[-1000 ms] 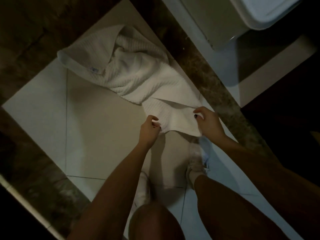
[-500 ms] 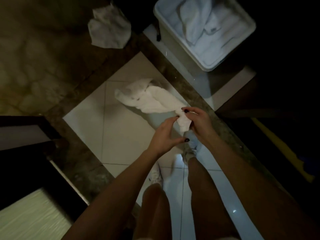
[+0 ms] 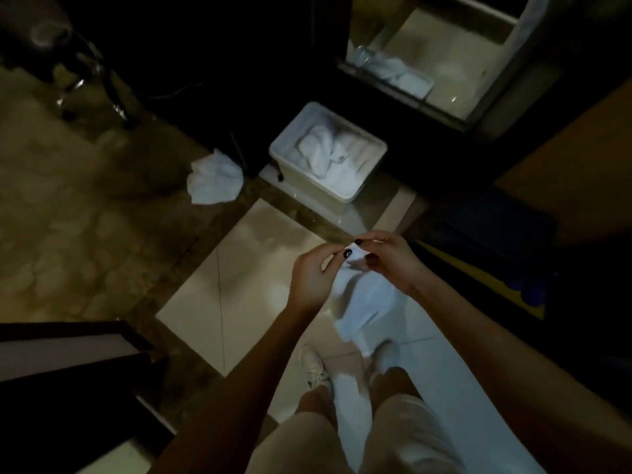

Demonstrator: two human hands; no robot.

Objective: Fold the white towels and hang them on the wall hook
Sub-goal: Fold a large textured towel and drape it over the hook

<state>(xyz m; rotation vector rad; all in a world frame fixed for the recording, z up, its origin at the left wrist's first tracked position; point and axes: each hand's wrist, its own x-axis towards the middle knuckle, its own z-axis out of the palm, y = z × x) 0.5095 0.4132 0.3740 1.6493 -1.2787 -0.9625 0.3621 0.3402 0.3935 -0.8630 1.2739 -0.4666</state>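
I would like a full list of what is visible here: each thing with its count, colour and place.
held towel: one, white, hangs from both hands in front of the legs
bin: one, cream, on the floor ahead
towels in bin: white, heaped, count unclear
loose towel: one, white, crumpled on the floor left of the bin
far cloths: white, top of view, in a mirror or doorway, cannot tell which
floor: pale tiles, brown stone border
shoes: two, white, on the tiles
shorts: one pair, beige
left hand: pinches the held towel's top
right hand: pinches the same top
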